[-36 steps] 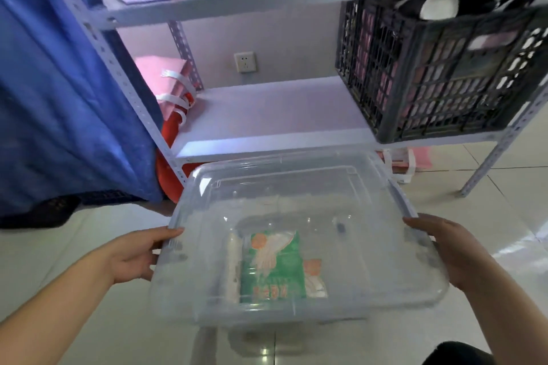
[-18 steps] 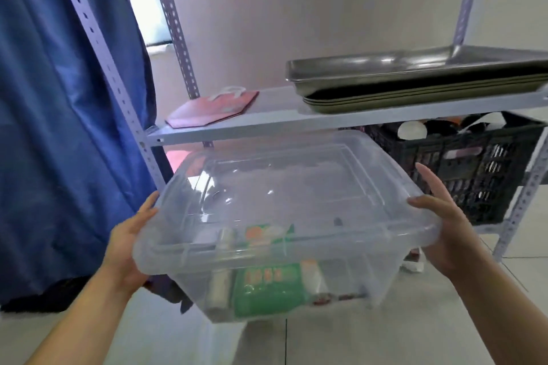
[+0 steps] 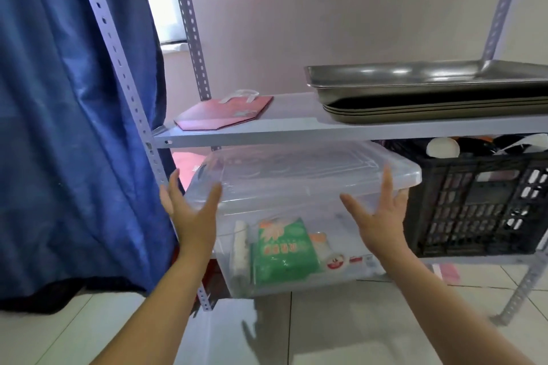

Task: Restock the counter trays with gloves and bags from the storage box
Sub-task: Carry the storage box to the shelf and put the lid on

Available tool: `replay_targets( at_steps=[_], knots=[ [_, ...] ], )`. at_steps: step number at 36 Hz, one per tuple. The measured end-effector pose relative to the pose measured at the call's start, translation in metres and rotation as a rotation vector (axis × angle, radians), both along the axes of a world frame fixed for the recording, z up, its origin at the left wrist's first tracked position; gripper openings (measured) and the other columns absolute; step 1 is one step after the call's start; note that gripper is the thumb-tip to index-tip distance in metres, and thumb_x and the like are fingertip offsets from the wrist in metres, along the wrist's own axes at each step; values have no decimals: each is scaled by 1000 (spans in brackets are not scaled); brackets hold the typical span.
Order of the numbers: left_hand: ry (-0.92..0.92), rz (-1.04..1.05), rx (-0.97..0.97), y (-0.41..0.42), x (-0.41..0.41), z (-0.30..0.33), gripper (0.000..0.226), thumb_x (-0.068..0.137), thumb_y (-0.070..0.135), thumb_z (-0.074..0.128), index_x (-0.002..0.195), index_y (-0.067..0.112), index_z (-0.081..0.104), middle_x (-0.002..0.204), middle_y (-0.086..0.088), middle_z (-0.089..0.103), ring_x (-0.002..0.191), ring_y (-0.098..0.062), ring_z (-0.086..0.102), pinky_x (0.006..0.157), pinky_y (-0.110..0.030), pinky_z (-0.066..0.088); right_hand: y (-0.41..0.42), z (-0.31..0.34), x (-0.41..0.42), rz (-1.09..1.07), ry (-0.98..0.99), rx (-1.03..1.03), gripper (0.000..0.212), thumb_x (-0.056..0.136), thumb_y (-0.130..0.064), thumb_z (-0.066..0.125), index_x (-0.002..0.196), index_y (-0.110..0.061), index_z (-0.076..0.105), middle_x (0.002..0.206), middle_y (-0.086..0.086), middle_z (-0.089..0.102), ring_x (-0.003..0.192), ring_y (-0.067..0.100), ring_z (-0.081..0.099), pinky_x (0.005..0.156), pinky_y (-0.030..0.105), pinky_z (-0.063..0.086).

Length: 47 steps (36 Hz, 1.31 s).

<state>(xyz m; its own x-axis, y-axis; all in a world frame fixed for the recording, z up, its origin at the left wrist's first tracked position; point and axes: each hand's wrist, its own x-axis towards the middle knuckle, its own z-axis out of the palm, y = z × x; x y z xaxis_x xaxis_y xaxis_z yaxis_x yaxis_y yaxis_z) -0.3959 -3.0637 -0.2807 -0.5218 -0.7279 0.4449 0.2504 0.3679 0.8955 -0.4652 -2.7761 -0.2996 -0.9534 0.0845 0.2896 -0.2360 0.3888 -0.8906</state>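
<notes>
Now the clear storage box (image 3: pixel 299 195), lid on, sits partly on the lower shelf (image 3: pixel 444 259) of the metal rack, just beside the black crate (image 3: pixel 480 210) on its right and under the shelf that carries the stacked steel trays (image 3: pixel 430 92) and a flat pink bag (image 3: pixel 225 112). Its near end juts out past the shelf edge over the tiled floor (image 3: pixel 326 329). Through the wall of the box show a green packet (image 3: pixel 281 249), a white roll (image 3: pixel 240 249) standing to its left, and a smaller orange-and-white pack (image 3: pixel 321 246) to its right. Both hands are spread, fingers apart, clamped on nothing: the left hand (image 3: pixel 192 210) lies flat against the box's near left corner, thumb up along the lid edge, and the right hand (image 3: pixel 381 216) presses its palm on the near wall with its fingertips reaching the lid rim. A blue curtain (image 3: pixel 65 115) hangs at the left of the rack.
</notes>
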Motion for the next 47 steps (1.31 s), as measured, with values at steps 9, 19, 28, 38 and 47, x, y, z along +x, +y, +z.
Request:
replay_targets(
  at_steps=[9,19,28,38,47],
  knots=[
    [-186,-187,-280,-10,4,-51,98,60,54,81,142,53,27,159,13,3,131,15,15,105,-26,34,-6,-32,-11,-263,73,641,79,80,-78,44,148,-54,11,160,16,-6,147,36,-9,114,61,6],
    [-320,31,-358,-35,-52,-33,57,94,28,63,146,23,39,161,-6,15,141,-34,32,113,-37,34,-35,-23,-41,-80,167,927,80,91,-68,33,151,-43,-13,166,1,-10,147,33,-23,114,65,-1],
    [-826,146,-1010,-37,-72,-51,106,88,31,60,148,40,-28,163,-7,-22,149,-32,-19,119,-54,-4,-36,-18,-70,-22,72,1003,104,85,-62,52,145,-41,-30,160,-1,-30,144,35,-32,116,65,1],
    [-846,103,-1050,-51,-89,-51,114,84,31,67,147,40,-27,163,-5,-23,149,-32,-21,118,-56,0,-47,-22,-84,-45,50,1024,116,76,-57,59,142,-39,-34,159,2,-34,141,36,-37,112,63,24],
    [-1023,-51,-1011,-48,-73,-20,111,85,37,64,148,40,-27,162,-5,-25,149,-33,-20,119,-58,1,-41,9,-71,65,-141,1116,124,75,-56,64,136,-43,-44,149,-2,-46,139,33,-40,115,65,7]
  ],
)
